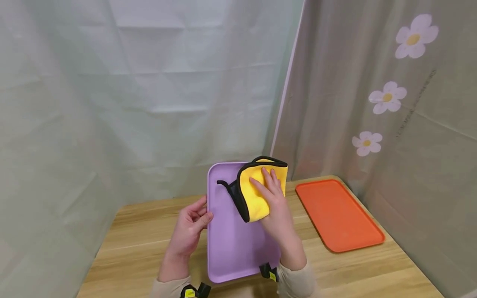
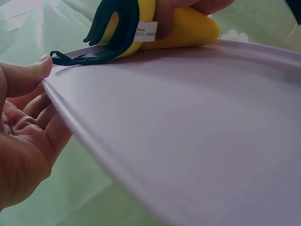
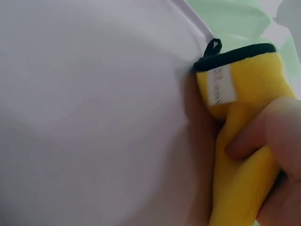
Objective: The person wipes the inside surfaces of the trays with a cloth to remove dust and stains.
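A purple tray (image 1: 234, 244) is held tilted up over the table, its inner face toward me. My left hand (image 1: 189, 227) grips its left rim, thumb on the front and fingers behind, as the left wrist view shows too. My right hand (image 1: 277, 209) holds a yellow cloth (image 1: 247, 198) with black edging against the tray's upper right part. Its fingers spread over the cloth, while the thumb digs into a fold in the right wrist view. A white label (image 3: 221, 85) and a black hanging loop (image 3: 213, 49) stick out from the cloth.
An orange tray (image 1: 339, 215) lies flat on the wooden table (image 1: 145, 240) at the right. Pale curtains (image 1: 167, 103) close off the back and left, and a grey curtain with printed white flowers (image 1: 387, 97) hangs along the right side.
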`<action>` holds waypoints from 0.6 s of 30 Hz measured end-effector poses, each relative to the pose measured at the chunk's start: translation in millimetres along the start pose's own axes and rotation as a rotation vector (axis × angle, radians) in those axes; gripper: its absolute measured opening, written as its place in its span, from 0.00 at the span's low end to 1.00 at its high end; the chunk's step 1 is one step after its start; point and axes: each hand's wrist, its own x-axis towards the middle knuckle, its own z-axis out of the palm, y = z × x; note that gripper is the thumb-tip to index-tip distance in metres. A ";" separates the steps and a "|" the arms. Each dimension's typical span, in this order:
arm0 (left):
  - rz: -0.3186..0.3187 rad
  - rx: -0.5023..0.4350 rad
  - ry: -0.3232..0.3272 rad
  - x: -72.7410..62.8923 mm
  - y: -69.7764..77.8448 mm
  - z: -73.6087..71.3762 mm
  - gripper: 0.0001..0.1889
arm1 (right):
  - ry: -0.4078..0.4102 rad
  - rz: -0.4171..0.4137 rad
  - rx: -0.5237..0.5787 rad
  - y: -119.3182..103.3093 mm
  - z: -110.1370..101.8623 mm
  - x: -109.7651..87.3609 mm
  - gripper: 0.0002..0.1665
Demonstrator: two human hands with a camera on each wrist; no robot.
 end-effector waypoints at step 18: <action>0.058 -0.087 -0.142 -3.5 -4.7 10.9 0.34 | 0.072 -0.040 0.030 1.1 -8.8 -7.8 0.32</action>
